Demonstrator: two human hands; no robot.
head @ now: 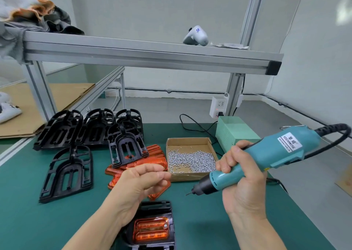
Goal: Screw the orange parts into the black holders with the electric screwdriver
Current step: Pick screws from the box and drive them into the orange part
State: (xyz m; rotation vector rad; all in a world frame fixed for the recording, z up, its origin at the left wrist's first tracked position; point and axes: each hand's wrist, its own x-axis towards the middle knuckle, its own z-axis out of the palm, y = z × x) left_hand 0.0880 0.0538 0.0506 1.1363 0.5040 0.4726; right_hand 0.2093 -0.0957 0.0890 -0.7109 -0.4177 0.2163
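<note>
My right hand (242, 175) grips the teal electric screwdriver (266, 154), its bit (189, 193) pointing left and down above the mat. My left hand (141, 181) hovers beside the screw box with fingertips pinched together; a screw between them is too small to confirm. Below my hands lies a black holder (169, 234) with an orange part (151, 229) seated in it. Loose orange parts (152, 160) lie piled behind my left hand, one black holder (126, 147) propped on them. More black holders (66, 173) lie stacked to the left and at the back (91, 127).
A cardboard box of small silver screws (191, 159) sits mid-table. A green power unit (234, 131) and wall socket (219, 107) stand at the back right, cables trailing. An aluminium frame shelf (144, 53) spans overhead. Cardboard (38, 105) lies at the left.
</note>
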